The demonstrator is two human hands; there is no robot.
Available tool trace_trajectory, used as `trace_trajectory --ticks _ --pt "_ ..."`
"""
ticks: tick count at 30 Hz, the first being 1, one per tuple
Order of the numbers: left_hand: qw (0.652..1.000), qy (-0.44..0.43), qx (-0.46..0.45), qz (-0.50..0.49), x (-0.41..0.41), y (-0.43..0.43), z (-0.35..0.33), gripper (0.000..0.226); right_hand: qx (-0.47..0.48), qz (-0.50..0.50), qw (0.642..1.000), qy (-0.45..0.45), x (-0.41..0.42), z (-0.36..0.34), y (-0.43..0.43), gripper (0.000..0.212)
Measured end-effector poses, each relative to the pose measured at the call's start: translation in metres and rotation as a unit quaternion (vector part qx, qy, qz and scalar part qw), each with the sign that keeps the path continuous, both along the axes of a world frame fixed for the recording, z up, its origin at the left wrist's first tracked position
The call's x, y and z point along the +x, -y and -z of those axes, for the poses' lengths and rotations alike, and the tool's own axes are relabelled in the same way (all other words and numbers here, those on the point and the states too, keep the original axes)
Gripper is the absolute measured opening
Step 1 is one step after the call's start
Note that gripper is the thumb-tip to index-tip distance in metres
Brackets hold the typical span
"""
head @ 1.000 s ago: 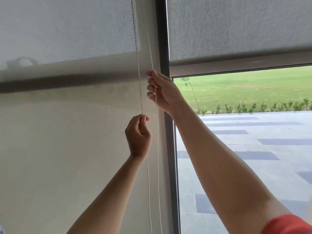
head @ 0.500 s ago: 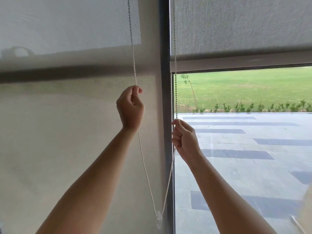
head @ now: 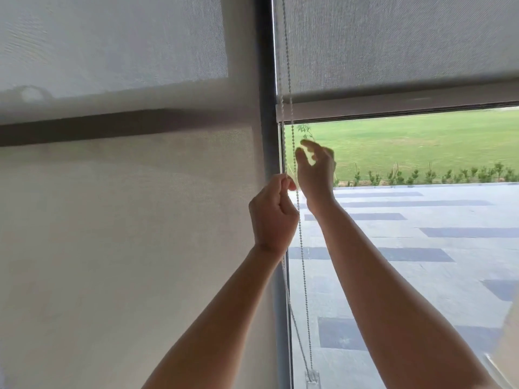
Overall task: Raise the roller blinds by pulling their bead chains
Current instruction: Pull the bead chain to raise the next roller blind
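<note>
Two grey roller blinds hang side by side. The right blind (head: 393,43) is partly raised, its bottom bar (head: 393,103) above a strip of bare glass. The left blind (head: 112,220) reaches down past the bottom of the frame. A white bead chain (head: 303,265) loops down beside the dark window frame (head: 265,108) to a clear tensioner (head: 312,378). My left hand (head: 271,217) is closed on the chain's left strand. My right hand (head: 316,169) is higher, just right of the chain, fingers spread and blurred, holding nothing.
Through the glass lie a paved terrace (head: 421,248), a row of small shrubs (head: 449,175) and a lawn (head: 421,138). A dark horizontal bar (head: 112,127) shows through the left blind.
The view has shifted right. My left hand moved right and down to the chain by the frame. My right hand let go of its strand and rose with fingers spread.
</note>
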State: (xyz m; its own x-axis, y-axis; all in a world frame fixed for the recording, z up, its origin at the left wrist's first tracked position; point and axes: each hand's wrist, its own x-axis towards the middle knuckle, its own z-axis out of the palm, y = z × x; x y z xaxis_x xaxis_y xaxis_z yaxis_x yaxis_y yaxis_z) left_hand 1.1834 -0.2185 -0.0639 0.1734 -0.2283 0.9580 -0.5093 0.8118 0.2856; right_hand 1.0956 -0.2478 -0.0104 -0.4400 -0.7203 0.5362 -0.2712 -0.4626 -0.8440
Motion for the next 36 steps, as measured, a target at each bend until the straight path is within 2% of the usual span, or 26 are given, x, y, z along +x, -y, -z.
trace_trajectory --ticks 1,2,4,5,12,17,20,22,25,29,33,36 --pt "1.0 0.002 -0.002 0.006 -0.002 -0.001 0.006 0.024 -0.055 -0.04 0.998 0.014 0.0 -0.021 -0.011 0.025" --pt "1.0 0.005 0.0 0.011 -0.004 -0.003 0.012 0.026 -0.096 -0.147 0.983 0.053 0.001 -0.041 -0.023 0.025" --pt "1.0 0.018 0.016 0.012 -0.007 -0.006 0.03 0.026 -0.135 -0.37 0.911 0.123 0.003 -0.074 -0.045 0.026" --pt "0.999 0.027 0.026 0.01 -0.008 -0.008 0.04 0.026 -0.145 -0.403 0.895 0.125 0.006 -0.084 -0.052 0.025" --pt "0.985 0.105 0.13 0.036 -0.006 -0.025 0.118 0.02 -0.107 -0.345 0.925 0.118 0.009 -0.078 -0.06 0.026" --pt "0.965 0.183 0.178 0.059 -0.007 -0.041 0.164 0.029 -0.194 -0.323 0.918 0.127 0.003 -0.128 -0.068 0.023" --pt "0.957 0.207 0.194 0.059 -0.002 -0.044 0.174 0.029 -0.211 -0.3 0.921 0.131 -0.004 -0.137 -0.074 0.03" --pt "0.952 0.231 0.191 0.054 0.004 -0.039 0.169 0.025 -0.244 -0.265 0.927 0.108 -0.007 -0.13 -0.079 0.028" --pt "0.94 0.274 0.199 0.032 0.01 -0.034 0.156 0.017 -0.293 -0.265 0.914 0.09 -0.007 -0.122 -0.086 0.028" --pt "0.927 0.322 0.193 -0.019 0.018 -0.023 0.131 0.018 -0.27 -0.254 0.924 0.095 -0.008 -0.097 -0.086 0.029" --pt "0.927 0.289 0.239 0.002 0.022 -0.013 0.078 0.046 -0.208 -0.205 0.95 0.108 -0.011 -0.044 -0.075 0.028" --pt "0.953 0.207 0.216 0.044 0.021 -0.014 0.023 0.045 -0.177 -0.171 0.965 0.092 -0.013 0.008 -0.067 0.033"
